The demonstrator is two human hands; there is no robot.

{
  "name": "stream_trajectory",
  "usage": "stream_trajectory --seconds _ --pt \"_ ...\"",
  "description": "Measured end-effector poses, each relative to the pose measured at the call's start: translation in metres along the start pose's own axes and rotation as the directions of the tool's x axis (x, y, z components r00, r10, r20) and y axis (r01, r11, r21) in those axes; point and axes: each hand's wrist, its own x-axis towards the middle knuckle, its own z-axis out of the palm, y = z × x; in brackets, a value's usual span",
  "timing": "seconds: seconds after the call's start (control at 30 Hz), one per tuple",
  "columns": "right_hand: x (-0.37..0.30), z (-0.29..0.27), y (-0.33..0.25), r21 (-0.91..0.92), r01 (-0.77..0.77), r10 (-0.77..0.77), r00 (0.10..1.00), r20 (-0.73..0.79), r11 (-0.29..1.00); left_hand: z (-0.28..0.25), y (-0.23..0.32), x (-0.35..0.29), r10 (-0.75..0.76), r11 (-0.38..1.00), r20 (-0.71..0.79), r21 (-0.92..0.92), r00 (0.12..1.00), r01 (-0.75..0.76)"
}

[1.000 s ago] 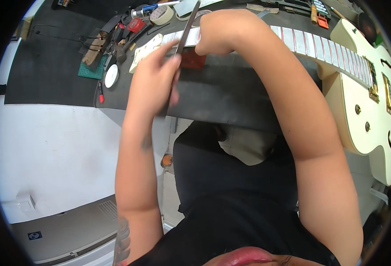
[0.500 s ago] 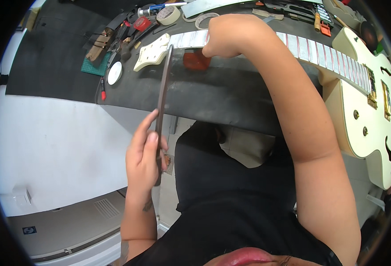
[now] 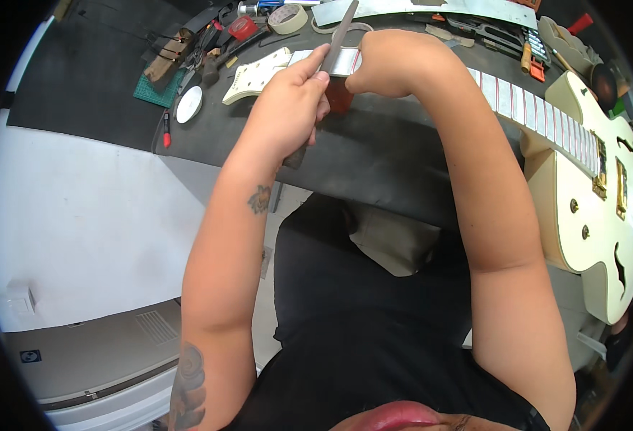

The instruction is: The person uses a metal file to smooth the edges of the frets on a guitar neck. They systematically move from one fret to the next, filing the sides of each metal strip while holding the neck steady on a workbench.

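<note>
A cream electric guitar (image 3: 600,248) lies across the bench, its body at the right and its headstock (image 3: 254,79) at the left. Pale tape strips cover the fretboard (image 3: 528,108) between the frets. My right hand (image 3: 395,63) is closed over the neck near the headstock end; its fingertips are partly hidden. In my left hand (image 3: 287,108) is a long dark file (image 3: 343,32), tilted across the neck just left of my right hand. Whether the file touches a fret I cannot tell. A reddish-brown block (image 3: 340,99) sits beneath the neck.
Tape rolls (image 3: 287,19), a hammer (image 3: 212,70) and other tools crowd the bench's far side. At the left are a white dish (image 3: 189,105), a green cutting mat (image 3: 160,90) and a red-tipped pen-like tool (image 3: 166,131). The dark bench edge (image 3: 374,201) runs before me.
My left hand has moved up and right with the file, from below the bench edge to the neck. The file now crosses the fretboard beside my right hand, which still holds the neck.
</note>
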Motion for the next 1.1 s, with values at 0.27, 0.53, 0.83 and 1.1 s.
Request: stream_trajectory --seconds 0.27,0.53,0.83,1.1 --pt "-0.008 -0.004 0.006 -0.015 -0.067 0.068 0.997 0.033 0.998 -0.012 -0.057 -0.131 0.052 0.994 -0.049 0.098 0.997 -0.047" --pt "0.000 -0.002 0.001 -0.029 0.014 -0.014 1.000 0.012 0.999 -0.005 -0.012 -0.006 0.100 0.976 -0.020 0.198 0.995 -0.094" --pt "-0.003 -0.007 -0.006 0.046 -0.011 0.008 0.998 0.059 0.999 -0.023 -0.043 -0.121 0.023 0.974 -0.032 0.224 0.999 -0.015" --pt "0.001 -0.003 -0.002 -0.011 -0.026 0.027 0.999 0.030 1.000 -0.031 -0.062 -0.185 -0.161 0.804 0.115 -0.561 0.980 0.198"
